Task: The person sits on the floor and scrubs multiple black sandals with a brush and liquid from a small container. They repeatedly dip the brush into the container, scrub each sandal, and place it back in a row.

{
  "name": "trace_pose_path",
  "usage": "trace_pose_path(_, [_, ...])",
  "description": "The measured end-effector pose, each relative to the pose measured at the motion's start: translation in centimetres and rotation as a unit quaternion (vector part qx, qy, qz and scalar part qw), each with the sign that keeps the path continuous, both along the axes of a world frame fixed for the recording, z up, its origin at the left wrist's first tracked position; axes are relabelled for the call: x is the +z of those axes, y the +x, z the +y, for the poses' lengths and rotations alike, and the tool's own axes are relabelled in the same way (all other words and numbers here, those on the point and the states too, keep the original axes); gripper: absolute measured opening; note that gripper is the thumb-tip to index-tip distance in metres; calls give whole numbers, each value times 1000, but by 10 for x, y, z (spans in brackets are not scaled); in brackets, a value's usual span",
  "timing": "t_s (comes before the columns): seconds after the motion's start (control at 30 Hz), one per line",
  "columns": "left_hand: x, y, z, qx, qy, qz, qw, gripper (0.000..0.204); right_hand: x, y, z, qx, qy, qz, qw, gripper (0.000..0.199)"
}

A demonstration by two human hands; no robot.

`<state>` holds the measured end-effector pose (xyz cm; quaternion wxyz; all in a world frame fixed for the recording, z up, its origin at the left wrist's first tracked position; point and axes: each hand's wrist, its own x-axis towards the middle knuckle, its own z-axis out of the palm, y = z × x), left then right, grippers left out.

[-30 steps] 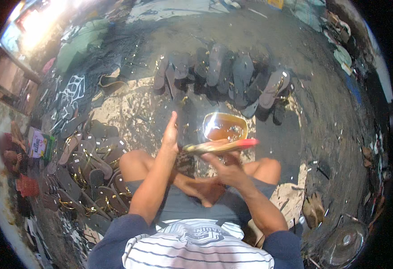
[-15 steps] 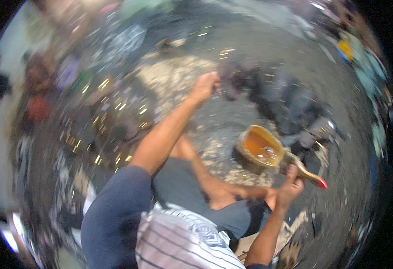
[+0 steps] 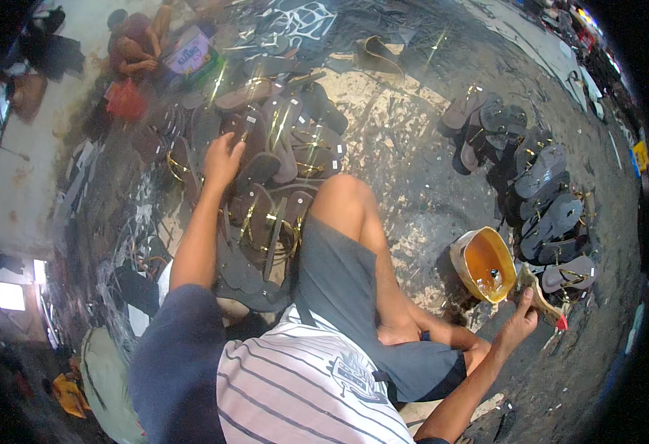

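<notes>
Right hand [image 3: 520, 321] has its fingers clamped on the brush [image 3: 533, 288] just beside the bowl [image 3: 458, 262], near right, while left hand [image 3: 222, 160], fingers apart, is at strap-fitted sandals [image 3: 286, 157], left, none yet lifted, remaining work indeterminable.

The shirt [image 3: 287, 385] carries dark lettering in an emblem [image 3: 355, 379]; the box [image 3: 191, 58] shows large letters; the sandals' [image 3: 286, 166] tags [image 3: 301, 119] (tiny, white) are unreadable.

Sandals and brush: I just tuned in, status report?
Left hand open over sandals, touch unclear. Right hand gripping brush beside tub of amber liquid. Nothing visibly blocking either hand.
</notes>
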<state>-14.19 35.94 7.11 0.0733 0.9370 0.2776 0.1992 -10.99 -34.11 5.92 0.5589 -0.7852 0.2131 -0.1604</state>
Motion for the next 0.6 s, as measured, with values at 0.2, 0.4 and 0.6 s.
trace_pose_path(0.2, [46,47,-45,-22,181,165,969,27,12,15,27,82,56,69,993,35])
trace_pose_path(0.4, [119,41,-179,-288,-171,-25,942,30,-79,51,15,176,-365,9,914,30])
trace_pose_path(0.6, [62,-3,-226,-317,-206,152,913,46,20,33,33,64,19,-71,995,32])
